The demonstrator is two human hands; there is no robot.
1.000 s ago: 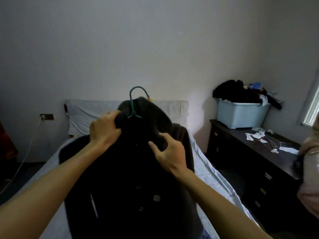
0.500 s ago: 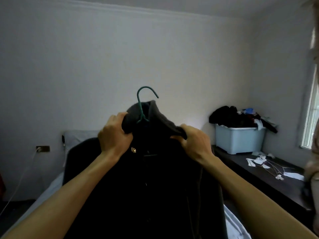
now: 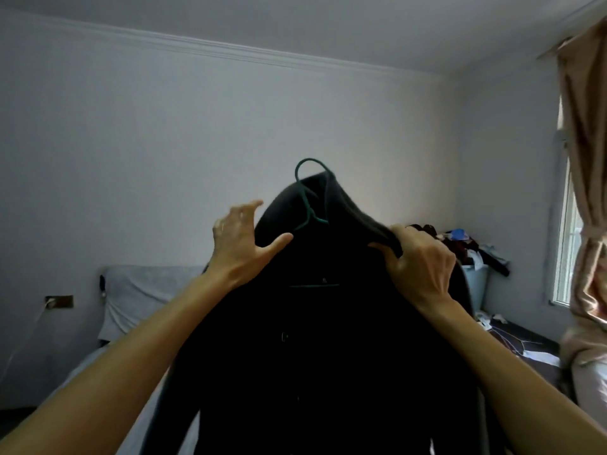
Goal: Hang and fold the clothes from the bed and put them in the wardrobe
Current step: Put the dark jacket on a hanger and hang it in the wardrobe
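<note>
A black buttoned coat [image 3: 322, 339] hangs in front of me on a green hanger [image 3: 307, 192], whose hook sticks up above the collar. My right hand [image 3: 417, 257] grips the coat's right shoulder and collar fabric and holds it up. My left hand [image 3: 241, 239] is at the coat's left shoulder with fingers spread and only the thumb against the cloth. The bed [image 3: 98, 366] lies behind and below, mostly hidden by the coat.
A pillow [image 3: 147, 290] leans at the headboard wall. At the right stand a dark dresser [image 3: 532, 349] with white scraps, a pale blue bin [image 3: 476, 284] heaped with clothes, a window and a beige curtain [image 3: 588, 192]. A wall socket [image 3: 59, 302] is at the left.
The coat has risen from the bed to chest height and my view has tilted up. My left hand let go of the collar and opened; my right hand shifted out to the right shoulder.
</note>
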